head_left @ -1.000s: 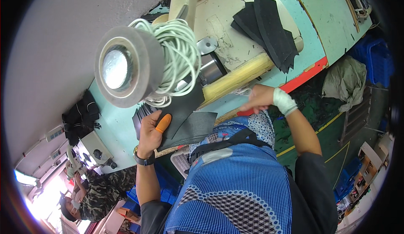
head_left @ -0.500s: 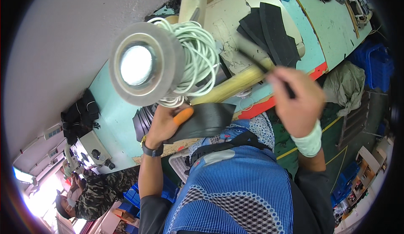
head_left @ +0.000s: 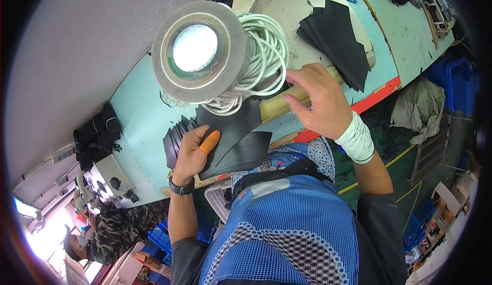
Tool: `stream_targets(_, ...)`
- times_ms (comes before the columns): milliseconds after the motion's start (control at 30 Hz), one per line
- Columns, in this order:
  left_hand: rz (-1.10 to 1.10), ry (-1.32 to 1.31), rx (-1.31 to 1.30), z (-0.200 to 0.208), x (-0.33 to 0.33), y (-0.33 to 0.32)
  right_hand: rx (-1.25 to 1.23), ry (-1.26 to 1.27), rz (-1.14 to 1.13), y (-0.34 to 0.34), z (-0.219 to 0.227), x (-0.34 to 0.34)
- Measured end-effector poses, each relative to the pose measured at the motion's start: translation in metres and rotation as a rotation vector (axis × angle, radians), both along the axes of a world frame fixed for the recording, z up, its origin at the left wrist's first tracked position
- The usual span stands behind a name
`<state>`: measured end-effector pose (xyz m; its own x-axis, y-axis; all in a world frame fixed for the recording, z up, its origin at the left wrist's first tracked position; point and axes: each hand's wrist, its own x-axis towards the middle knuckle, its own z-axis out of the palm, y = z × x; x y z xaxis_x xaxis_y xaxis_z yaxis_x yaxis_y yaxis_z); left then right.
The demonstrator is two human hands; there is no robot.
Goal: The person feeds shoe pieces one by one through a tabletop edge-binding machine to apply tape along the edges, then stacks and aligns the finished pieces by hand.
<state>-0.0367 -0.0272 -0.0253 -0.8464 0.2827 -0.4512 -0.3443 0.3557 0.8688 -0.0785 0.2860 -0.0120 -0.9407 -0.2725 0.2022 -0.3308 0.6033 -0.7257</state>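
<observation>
My left hand [head_left: 192, 154], an orange cover on its thumb, is closed over black leather-like pieces [head_left: 243, 154] at the near edge of the bench. A fanned stack of similar dark pieces [head_left: 177, 139] lies just left of it. My right hand [head_left: 325, 103], its wrist wrapped in white cord, hovers by a pale rounded bar [head_left: 277, 105]. Its thumb and index finger are apart, and I see nothing between them. Beyond it, a fan of black pieces [head_left: 338, 41] rests on a cream board [head_left: 287, 34]. The lamp hides part of the bench between my hands.
A round lit lamp [head_left: 171, 82] wrapped in white cord [head_left: 264, 49] hangs over the bench [head_left: 136, 146]. Blue crates [head_left: 453, 82] and a grey cloth [head_left: 420, 105] are at the right. At the lower left, a person in camouflage clothing [head_left: 115, 233] is near a white machine [head_left: 110, 180].
My right hand has moved left, and the dark strip-like thing it held is no longer in it. Another black piece now shows beside my left hand. The lamp appears farther right and higher.
</observation>
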Motion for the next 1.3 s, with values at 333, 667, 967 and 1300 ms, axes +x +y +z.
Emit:
stream_targets(333, -0.037, 0.156, -0.049, 0.008, -0.041, 0.069, 0.233, -0.075, 0.002, 0.0, 0.001, 0.001)
stream_targets(667, -0.085, -0.07, 0.073, 0.008, 0.013, 0.052, 0.376, 0.432, -0.278, 0.026, -0.001, 0.038)
stream_targets(967, -0.191, -0.153, 0.232, 0.011, 0.057, 0.044, 0.258, -0.15, 0.04, 0.037, -0.135, 0.14)
stream_targets(1300, -0.289, -0.198, 0.152, 0.024, 0.063, 0.046, -0.424, -0.451, -0.72, 0.04, -0.129, 0.131)
